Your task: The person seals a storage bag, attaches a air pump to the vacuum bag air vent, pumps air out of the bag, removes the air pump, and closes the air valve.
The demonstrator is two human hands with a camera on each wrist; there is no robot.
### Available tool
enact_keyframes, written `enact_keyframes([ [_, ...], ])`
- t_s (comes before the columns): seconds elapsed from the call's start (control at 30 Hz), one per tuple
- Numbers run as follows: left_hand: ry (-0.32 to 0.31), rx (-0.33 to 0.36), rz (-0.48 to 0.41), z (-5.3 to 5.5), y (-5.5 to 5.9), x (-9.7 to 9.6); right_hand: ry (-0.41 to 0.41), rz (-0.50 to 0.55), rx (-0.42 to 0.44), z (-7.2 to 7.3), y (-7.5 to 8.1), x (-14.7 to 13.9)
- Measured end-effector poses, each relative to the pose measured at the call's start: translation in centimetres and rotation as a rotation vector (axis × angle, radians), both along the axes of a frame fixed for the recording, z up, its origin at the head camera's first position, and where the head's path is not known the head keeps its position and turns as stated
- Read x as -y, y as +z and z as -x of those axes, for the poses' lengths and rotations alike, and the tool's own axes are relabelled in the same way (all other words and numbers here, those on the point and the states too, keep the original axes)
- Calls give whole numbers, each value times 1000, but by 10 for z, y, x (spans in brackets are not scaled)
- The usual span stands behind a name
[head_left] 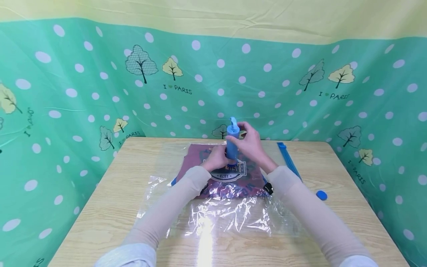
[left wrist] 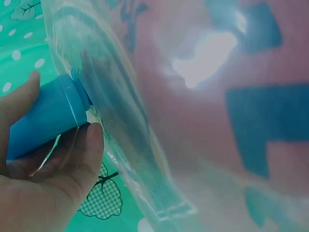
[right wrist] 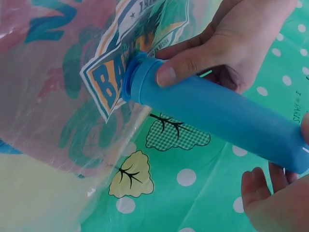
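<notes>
A blue cylindrical hand pump (head_left: 231,148) with a loop on its top stands upright on a clear plastic storage bag (head_left: 230,215). Inside the bag lies a folded maroon cloth (head_left: 193,159) printed with dark letters and a badge. My left hand (head_left: 216,159) grips the pump's lower end, thumb and fingers on opposite sides, close over the plastic. Higher up, my right hand (head_left: 250,145) holds the top part of the pump below the loop. In the right wrist view the pump's collar (right wrist: 142,79) meets a blue round valve (right wrist: 128,79) on the bag, beside the badge.
On the table (head_left: 116,200), right of the bag, lie a long blue strip (head_left: 288,160) and a round blue cap (head_left: 321,195). A green dotted curtain (head_left: 186,111) hangs behind the table's far edge and along both sides.
</notes>
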State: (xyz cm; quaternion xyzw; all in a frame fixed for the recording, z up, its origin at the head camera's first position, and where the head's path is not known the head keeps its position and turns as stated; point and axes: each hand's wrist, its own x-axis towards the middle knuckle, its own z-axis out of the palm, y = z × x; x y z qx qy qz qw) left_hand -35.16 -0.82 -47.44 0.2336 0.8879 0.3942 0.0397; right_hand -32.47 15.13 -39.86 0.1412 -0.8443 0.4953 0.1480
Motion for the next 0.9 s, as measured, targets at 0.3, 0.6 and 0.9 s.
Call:
enact_keyframes([
  [0.3, 18, -10, -4, -2, -1, -2, 59, 21, 43, 1, 0, -2],
  [0.6, -2, -3, -17, -3, 1, -1, 103, 17, 56, -2, 3, -8],
  [0.9, 3, -7, 7, -1, 0, -3, -21, -26, 33, 2, 1, -4],
])
